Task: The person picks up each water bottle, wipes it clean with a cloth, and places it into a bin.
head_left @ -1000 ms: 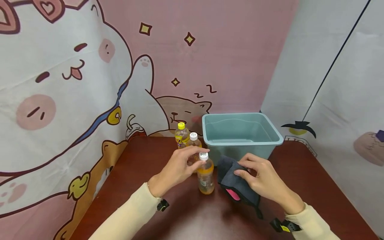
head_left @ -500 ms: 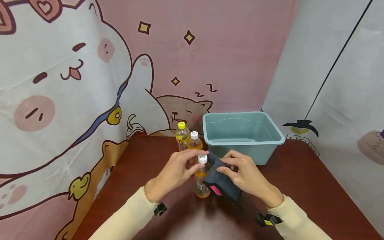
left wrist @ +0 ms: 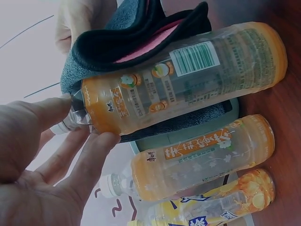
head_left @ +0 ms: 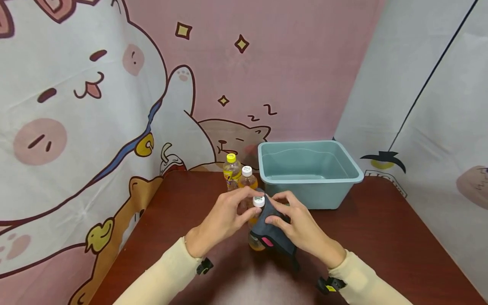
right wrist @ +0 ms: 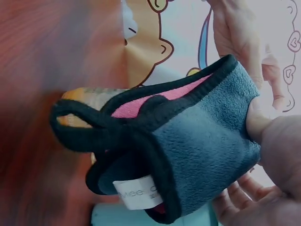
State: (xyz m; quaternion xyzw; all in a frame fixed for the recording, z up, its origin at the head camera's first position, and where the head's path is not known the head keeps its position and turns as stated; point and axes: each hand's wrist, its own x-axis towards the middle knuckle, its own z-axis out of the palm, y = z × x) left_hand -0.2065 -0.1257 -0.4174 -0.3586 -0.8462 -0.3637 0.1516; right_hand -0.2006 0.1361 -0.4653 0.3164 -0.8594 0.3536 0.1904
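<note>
My left hand holds the neck of a clear plastic drink bottle, thumb and fingers set around it just below the white cap. It stands upright on the table, orange bands at top and bottom. My right hand pinches a folded dark grey cloth with black edging, a pink patch and a hanging loop. In the left wrist view the cloth lies against the bottle's side and also shows behind it. A white tag hangs from the cloth in the right wrist view.
Close behind stand a white-capped bottle of the same kind and a yellow-capped bottle. A blue-green plastic tub sits at the back right of the dark red table. Printed cartoon fabric hangs behind.
My right hand has brought the cloth leftward from beside the bottle until it lies against it, covering much of it in the head view. The left hand stays at the bottle's neck.
</note>
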